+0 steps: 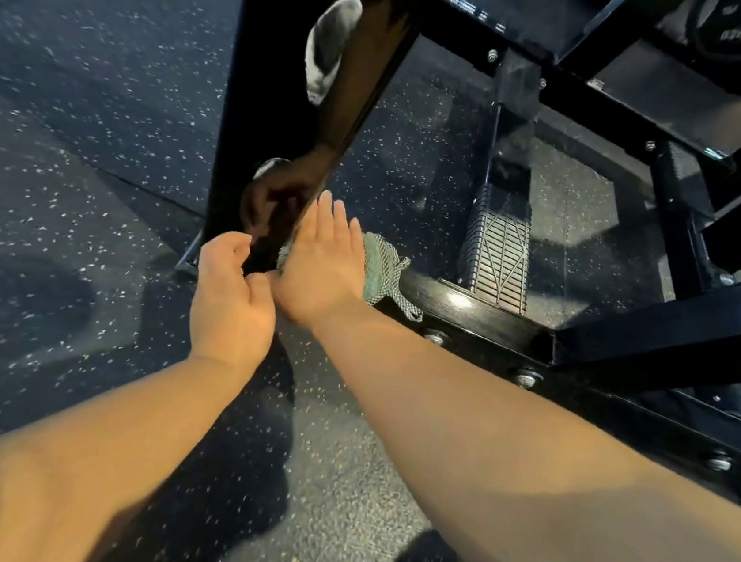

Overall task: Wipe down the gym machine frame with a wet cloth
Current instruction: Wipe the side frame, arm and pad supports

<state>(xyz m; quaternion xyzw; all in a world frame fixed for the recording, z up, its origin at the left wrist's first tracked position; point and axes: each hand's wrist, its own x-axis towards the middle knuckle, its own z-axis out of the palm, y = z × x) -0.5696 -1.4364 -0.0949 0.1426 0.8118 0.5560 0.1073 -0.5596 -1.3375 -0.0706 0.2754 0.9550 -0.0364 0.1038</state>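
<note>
Flat, straight-fingered right hand [321, 268] presses the green cloth [383, 270] onto the black frame beam [290, 82], left hand [227, 292] in a curled grip on its near end, so keep pressure even.

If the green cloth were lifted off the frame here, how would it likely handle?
Likely floppy: the cloth bunches under the flat right hand, and its frayed corner droops over the frame. Probably light, since it looks like thin open mesh, though wetness can't be judged. The weave could snag on the nearby bolt.
</note>
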